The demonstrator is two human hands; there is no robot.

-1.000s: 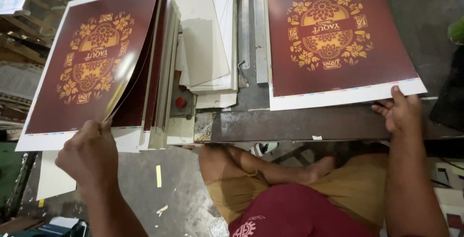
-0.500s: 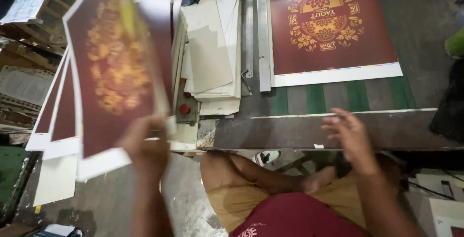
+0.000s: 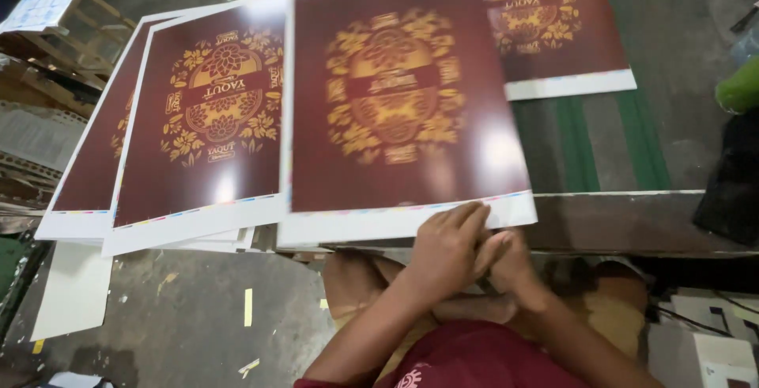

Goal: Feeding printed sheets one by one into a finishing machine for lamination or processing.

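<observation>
Maroon-and-gold printed sheet (image 3: pixel 399 111) with white margin at centre, 2 matching sheets (image 3: pixel 209 119) stacked left, another (image 3: pixel 553 24) upper right

The lifted maroon sheet (image 3: pixel 403 111) is motion-blurred, so its gold ornament shows only as soft shapes, and its top runs off the upper edge. It covers the left part of the far sheet (image 3: pixel 561 28) and the right edge of the sheet stack (image 3: pixel 205 119). The left hand (image 3: pixel 451 249) lies over the right hand (image 3: pixel 514 265), hiding most of it; whether either pinches the sheet's white margin cannot be told. The green object (image 3: pixel 739 87) is cut off at the right.
</observation>
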